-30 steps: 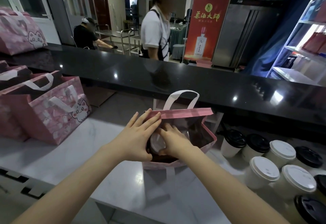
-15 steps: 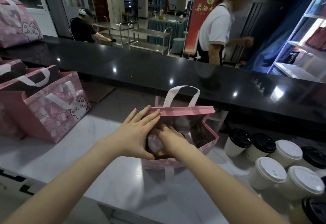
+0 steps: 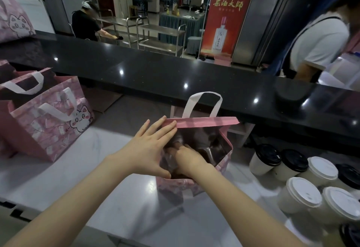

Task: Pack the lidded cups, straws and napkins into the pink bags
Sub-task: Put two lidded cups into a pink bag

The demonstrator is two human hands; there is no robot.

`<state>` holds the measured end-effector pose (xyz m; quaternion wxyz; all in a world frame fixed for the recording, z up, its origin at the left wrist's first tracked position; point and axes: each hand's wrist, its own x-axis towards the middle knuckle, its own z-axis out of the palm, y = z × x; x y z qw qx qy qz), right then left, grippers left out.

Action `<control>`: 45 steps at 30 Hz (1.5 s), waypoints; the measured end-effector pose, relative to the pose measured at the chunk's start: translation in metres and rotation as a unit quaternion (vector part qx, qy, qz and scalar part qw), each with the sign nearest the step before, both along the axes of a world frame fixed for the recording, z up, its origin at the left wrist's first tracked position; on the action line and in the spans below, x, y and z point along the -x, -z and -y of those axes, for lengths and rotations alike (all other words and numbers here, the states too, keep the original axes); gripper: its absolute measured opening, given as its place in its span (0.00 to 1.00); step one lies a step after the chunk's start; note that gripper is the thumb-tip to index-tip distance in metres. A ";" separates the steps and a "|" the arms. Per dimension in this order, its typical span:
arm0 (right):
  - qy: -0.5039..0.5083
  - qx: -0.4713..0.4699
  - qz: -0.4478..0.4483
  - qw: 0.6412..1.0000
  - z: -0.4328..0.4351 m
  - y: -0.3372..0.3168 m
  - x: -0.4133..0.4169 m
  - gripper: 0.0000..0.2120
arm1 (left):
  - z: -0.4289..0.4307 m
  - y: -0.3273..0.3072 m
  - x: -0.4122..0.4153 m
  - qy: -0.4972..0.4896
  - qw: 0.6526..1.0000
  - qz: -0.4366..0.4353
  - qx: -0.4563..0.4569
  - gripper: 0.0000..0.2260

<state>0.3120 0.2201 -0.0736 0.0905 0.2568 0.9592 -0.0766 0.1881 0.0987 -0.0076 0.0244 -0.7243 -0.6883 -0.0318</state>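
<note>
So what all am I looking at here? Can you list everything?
open pink bag: one, pink with a white handle, centre of the white worktop
other pink bags: at least three, pink with a cat print, left side, one of them up on the black counter
lidded cups: at least seven, pale with white or black lids, right of the open bag
red banner: one, red, beyond the counter
metal trolleys: two, silver, background
person in black: one, seated back left
person in white: one, far right beyond the counter
left hand: one, fingers straight on the bag's left rim
right hand: one, reaching inside the bag; what it holds is hidden
</note>
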 end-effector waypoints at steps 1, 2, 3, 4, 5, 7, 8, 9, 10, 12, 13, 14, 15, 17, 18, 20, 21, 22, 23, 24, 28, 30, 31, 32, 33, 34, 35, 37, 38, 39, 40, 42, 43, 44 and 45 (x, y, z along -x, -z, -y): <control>0.001 0.009 -0.002 1.000 -0.001 -0.002 0.001 0.32 | -0.001 0.000 0.002 0.000 1.000 0.001 0.002 0.53; 0.002 0.017 -0.004 1.000 -0.002 -0.006 0.001 0.33 | -0.002 0.001 0.005 0.001 1.000 0.004 0.003 0.53; 0.001 0.022 -0.003 1.000 -0.004 -0.009 0.000 0.34 | -0.004 0.001 0.007 0.001 1.000 0.007 0.003 0.53; -0.001 0.024 0.002 1.000 -0.005 -0.013 -0.001 0.35 | -0.005 0.002 0.010 0.000 1.000 0.013 0.001 0.52; -0.003 0.025 0.007 1.000 -0.006 -0.018 -0.004 0.35 | -0.007 0.001 0.011 -0.002 1.000 0.019 0.000 0.51; 0.004 0.029 -0.001 1.000 -0.008 -0.027 -0.009 0.35 | -0.012 0.000 0.013 -0.004 0.999 0.036 -0.001 0.50; 0.010 0.029 -0.014 0.999 -0.008 -0.033 -0.012 0.33 | -0.015 0.000 0.014 -0.006 0.999 0.048 0.000 0.49; 0.019 0.028 -0.031 0.999 -0.009 -0.039 -0.016 0.31 | -0.018 -0.002 0.013 -0.008 0.998 0.063 0.002 0.48; 0.028 0.029 -0.047 0.998 -0.009 -0.047 -0.021 0.28 | -0.020 -0.003 0.013 -0.009 0.997 0.073 0.004 0.47; 0.041 0.044 -0.088 0.994 -0.008 -0.064 -0.037 0.20 | -0.025 -0.005 0.010 -0.013 0.997 0.075 0.006 0.46; 0.043 0.050 -0.116 0.991 -0.006 -0.072 -0.049 0.17 | -0.026 -0.006 0.008 -0.016 0.997 0.073 0.008 0.46; 0.043 0.051 -0.152 0.986 -0.004 -0.080 -0.064 0.14 | -0.027 -0.006 0.006 -0.018 0.997 0.072 0.011 0.45; 0.044 0.045 -0.192 0.979 -0.004 -0.087 -0.083 0.13 | -0.028 -0.007 0.003 -0.019 0.997 0.073 0.014 0.45; 0.056 0.013 -0.260 0.964 -0.006 -0.096 -0.126 0.11 | -0.029 -0.009 -0.003 -0.021 0.997 0.068 0.021 0.45; 0.073 -0.004 -0.286 0.955 -0.009 -0.098 -0.149 0.11 | -0.028 -0.010 -0.006 -0.023 0.998 0.062 0.024 0.46; 0.129 -0.039 -0.307 0.942 -0.021 -0.096 -0.197 0.10 | -0.027 -0.012 -0.013 -0.028 0.998 0.041 0.030 0.48; 0.163 -0.054 -0.288 0.942 -0.029 -0.092 -0.221 0.10 | -0.026 -0.014 -0.018 -0.033 0.998 0.026 0.036 0.50; 0.200 -0.065 -0.246 0.946 -0.038 -0.087 -0.244 0.12 | -0.024 -0.015 -0.023 -0.042 0.998 0.010 0.042 0.51; 0.237 -0.069 -0.189 0.950 -0.047 -0.080 -0.265 0.15 | -0.023 -0.015 -0.029 -0.053 0.997 -0.005 0.047 0.53; 0.267 -0.071 -0.126 0.953 -0.055 -0.073 -0.286 0.18 | -0.022 -0.014 -0.035 -0.068 0.996 -0.021 0.049 0.54; 0.287 -0.074 0.069 0.952 -0.078 -0.038 -0.344 0.31 | -0.016 -0.001 -0.058 -0.126 0.990 -0.060 0.035 0.60; 0.280 -0.062 0.086 0.954 -0.086 -0.026 -0.359 0.35 | -0.011 0.006 -0.068 -0.142 0.988 -0.055 0.020 0.62; 0.277 -0.052 0.083 0.956 -0.089 -0.022 -0.363 0.36 | -0.008 0.008 -0.072 -0.147 0.988 -0.052 0.013 0.63; 0.273 -0.042 0.078 0.958 -0.091 -0.019 -0.366 0.37 | -0.005 0.009 -0.076 -0.149 0.987 -0.055 0.005 0.63; 0.268 -0.033 0.071 0.960 -0.093 -0.018 -0.368 0.38 | -0.001 0.010 -0.080 -0.148 0.987 -0.063 -0.002 0.62; 0.262 -0.026 0.062 0.963 -0.093 -0.016 -0.368 0.38 | 0.004 0.011 -0.083 -0.145 0.987 -0.073 -0.009 0.62; 0.256 -0.022 0.052 0.965 -0.093 -0.015 -0.368 0.37 | 0.008 0.012 -0.085 -0.144 0.986 -0.081 -0.021 0.61; 0.243 -0.023 0.032 0.969 -0.090 -0.012 -0.367 0.37 | 0.015 0.012 -0.091 -0.147 0.984 -0.086 -0.049 0.59; 0.238 -0.023 0.020 0.971 -0.088 -0.011 -0.366 0.36 | 0.018 0.011 -0.094 -0.151 0.983 -0.084 -0.059 0.58; 0.235 -0.020 0.007 0.972 -0.086 -0.010 -0.365 0.35 | 0.020 0.010 -0.098 -0.153 0.983 -0.080 -0.065 0.57; 0.232 -0.015 -0.006 0.973 -0.084 -0.009 -0.363 0.34 | 0.023 0.008 -0.102 -0.152 0.983 -0.073 -0.069 0.57; 0.229 -0.011 -0.021 0.973 -0.080 -0.007 -0.360 0.33 | 0.026 0.006 -0.108 -0.140 0.986 -0.053 -0.067 0.56; 0.227 -0.013 -0.026 0.973 -0.078 -0.007 -0.359 0.34 | 0.027 0.006 -0.111 -0.132 0.988 -0.042 -0.069 0.56; 0.226 -0.014 -0.030 0.973 -0.075 -0.007 -0.358 0.35 | 0.027 0.007 -0.112 -0.125 0.989 -0.031 -0.074 0.56; 0.224 -0.015 -0.036 0.974 -0.071 -0.008 -0.356 0.36 | 0.027 0.008 -0.112 -0.119 0.990 -0.020 -0.078 0.56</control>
